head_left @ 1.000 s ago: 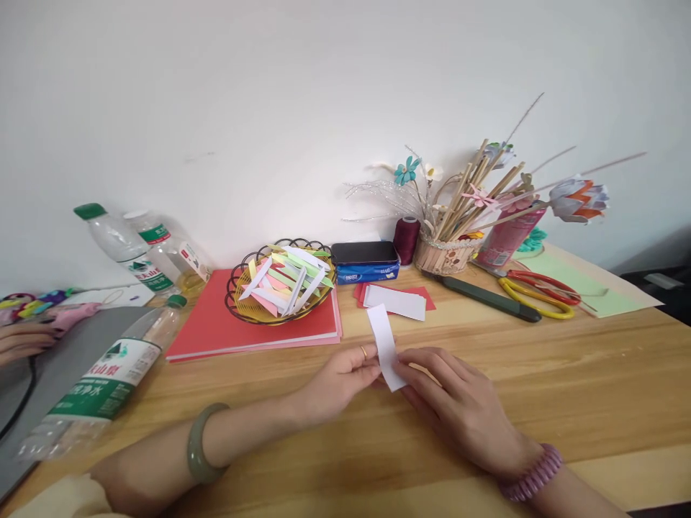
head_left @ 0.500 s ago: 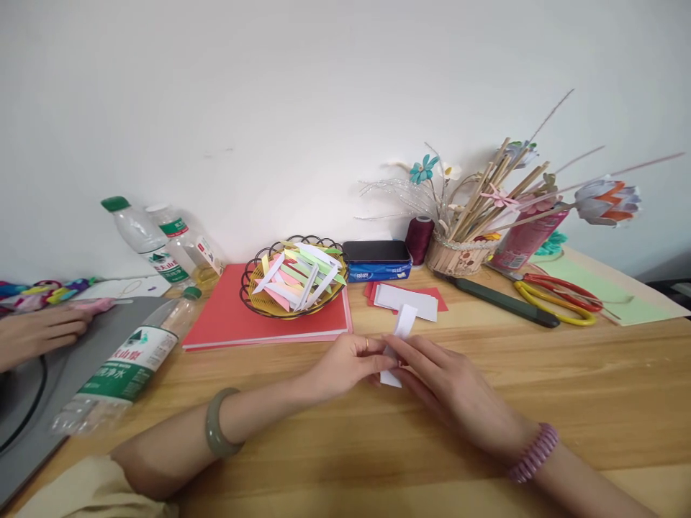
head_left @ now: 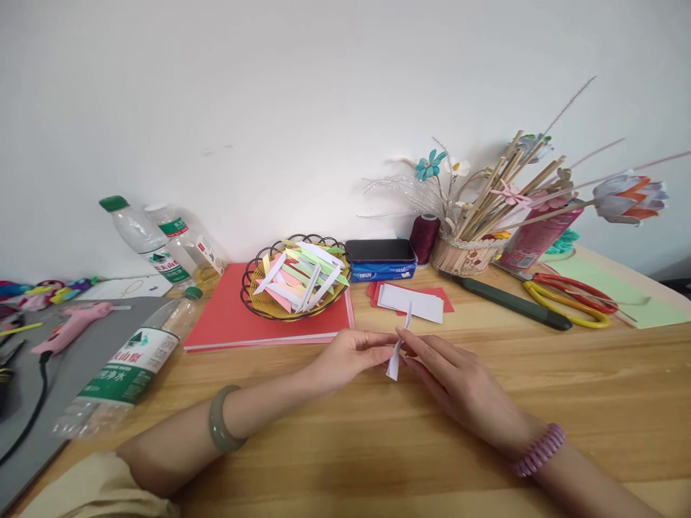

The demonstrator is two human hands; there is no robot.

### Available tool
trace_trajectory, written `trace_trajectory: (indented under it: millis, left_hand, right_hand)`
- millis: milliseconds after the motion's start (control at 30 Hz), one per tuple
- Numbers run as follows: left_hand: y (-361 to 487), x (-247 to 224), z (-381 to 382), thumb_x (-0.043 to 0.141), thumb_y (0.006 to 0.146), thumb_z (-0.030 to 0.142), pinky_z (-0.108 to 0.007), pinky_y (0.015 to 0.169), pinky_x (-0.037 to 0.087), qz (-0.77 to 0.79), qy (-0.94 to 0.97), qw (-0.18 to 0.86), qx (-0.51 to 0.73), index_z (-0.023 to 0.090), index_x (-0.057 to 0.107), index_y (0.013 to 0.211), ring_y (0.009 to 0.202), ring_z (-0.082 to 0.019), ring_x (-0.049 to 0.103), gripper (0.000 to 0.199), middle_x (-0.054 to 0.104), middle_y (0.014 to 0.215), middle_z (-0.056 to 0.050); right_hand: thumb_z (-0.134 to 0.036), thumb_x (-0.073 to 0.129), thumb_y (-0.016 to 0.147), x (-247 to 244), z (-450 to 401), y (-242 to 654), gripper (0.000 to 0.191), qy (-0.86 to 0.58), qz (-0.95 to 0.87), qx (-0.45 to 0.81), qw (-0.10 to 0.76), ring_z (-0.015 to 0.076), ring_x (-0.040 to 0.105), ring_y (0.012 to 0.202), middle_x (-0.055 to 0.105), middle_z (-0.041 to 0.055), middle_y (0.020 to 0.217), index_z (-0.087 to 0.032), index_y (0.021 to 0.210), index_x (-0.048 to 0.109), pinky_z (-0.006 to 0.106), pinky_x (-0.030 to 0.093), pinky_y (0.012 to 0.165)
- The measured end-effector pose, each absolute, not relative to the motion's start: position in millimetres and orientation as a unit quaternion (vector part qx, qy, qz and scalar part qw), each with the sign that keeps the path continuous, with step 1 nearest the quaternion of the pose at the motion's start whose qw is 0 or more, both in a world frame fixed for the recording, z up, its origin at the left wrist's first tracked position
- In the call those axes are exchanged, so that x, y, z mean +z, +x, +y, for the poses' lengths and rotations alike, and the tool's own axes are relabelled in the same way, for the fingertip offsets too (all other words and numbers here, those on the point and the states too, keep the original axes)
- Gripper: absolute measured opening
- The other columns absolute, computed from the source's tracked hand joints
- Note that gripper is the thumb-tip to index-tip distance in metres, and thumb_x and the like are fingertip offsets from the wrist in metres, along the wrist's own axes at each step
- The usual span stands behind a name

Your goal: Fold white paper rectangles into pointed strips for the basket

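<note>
Between my two hands is a narrow folded strip of white paper (head_left: 394, 362), turned nearly edge-on and standing above the wooden table (head_left: 345, 460). My left hand (head_left: 353, 360) pinches it from the left between thumb and fingers. From the right, my right hand (head_left: 453, 370) closes its fingertips on the same strip. Just beyond the hands lie white paper pieces (head_left: 413, 303) stacked on red paper pieces (head_left: 443, 296). A basket (head_left: 249, 296) full of folded coloured paper strips (head_left: 302, 277) rests on red sheets (head_left: 216, 316) to the left.
Plastic bottles (head_left: 129, 363) and a pink glue gun (head_left: 73, 327) lie on the left. Behind the paper pieces is a phone (head_left: 378, 250) on a blue pack (head_left: 383, 272). Scissors (head_left: 572, 306), a dark green tool (head_left: 512, 302) and a wooden flower holder (head_left: 464, 257) occupy the right.
The white strip has turned from showing its flat face to nearly edge-on, and the hands shifted slightly. At far left, another person's hand has left the glue gun and gone out of view.
</note>
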State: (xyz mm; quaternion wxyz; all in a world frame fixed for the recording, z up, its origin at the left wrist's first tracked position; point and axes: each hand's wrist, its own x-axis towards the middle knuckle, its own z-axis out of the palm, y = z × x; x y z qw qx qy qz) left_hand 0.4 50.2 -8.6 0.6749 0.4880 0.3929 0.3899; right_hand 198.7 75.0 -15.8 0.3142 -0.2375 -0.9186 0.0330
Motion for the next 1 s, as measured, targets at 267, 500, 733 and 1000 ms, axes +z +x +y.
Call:
trace_trajectory:
  millis: [267, 500, 733, 1000]
  left_hand:
    - [-0.6, -12.8, 52.3, 0.073, 0.067, 0.048, -0.028, 0.075, 0.044, 0.409, 0.444, 0.689, 0.402, 0.013, 0.067, 0.108, 0.08, -0.016, 0.06, 0.054, 0.068, 0.093, -0.01]
    - [1.7, -12.9, 51.6, 0.075, 0.064, 0.051, -0.028, 0.073, 0.046, 0.405, 0.43, 0.703, 0.395, 0.012, 0.069, 0.102, 0.08, -0.017, 0.06, 0.055, 0.068, 0.09, -0.011]
    - [0.3, -12.1, 51.7, 0.08, 0.061, 0.042, -0.024, 0.066, 0.047, 0.41, 0.423, 0.718, 0.371, 0.016, 0.068, 0.107, 0.073, -0.012, 0.058, 0.054, 0.067, 0.09, -0.008]
    - [0.7, -13.1, 52.7, 0.083, 0.057, 0.034, -0.023, 0.06, 0.047, 0.42, 0.405, 0.734, 0.347, 0.016, 0.065, 0.11, 0.068, -0.012, 0.058, 0.059, 0.065, 0.081, -0.005]
  right_hand:
    - [-0.013, 0.035, 0.093, -11.5, 78.0, 212.1, 0.054, -0.203, -0.94, -0.032, 0.274, 0.0201, 0.061, 0.099, 0.064, 0.0107, 0.111, -0.02, 0.144, 0.02, 0.035, 0.053, 0.08]
    - [-0.012, 0.031, 0.093, -9.5, 78.3, 209.3, 0.057, -0.192, -0.943, -0.083, 0.258, 0.0215, 0.062, 0.093, 0.065, 0.014, 0.104, -0.012, 0.146, 0.009, 0.036, 0.055, 0.075]
    - [-0.013, 0.028, 0.094, -11.6, 76.7, 204.8, 0.053, -0.178, -0.948, -0.099, 0.243, 0.0228, 0.062, 0.094, 0.065, 0.0143, 0.103, -0.008, 0.145, 0.013, 0.034, 0.053, 0.077]
    - [-0.012, 0.028, 0.094, -11.3, 75.0, 203.9, 0.054, -0.169, -0.951, -0.106, 0.236, 0.0231, 0.061, 0.094, 0.064, 0.015, 0.105, -0.006, 0.144, 0.01, 0.036, 0.054, 0.075]
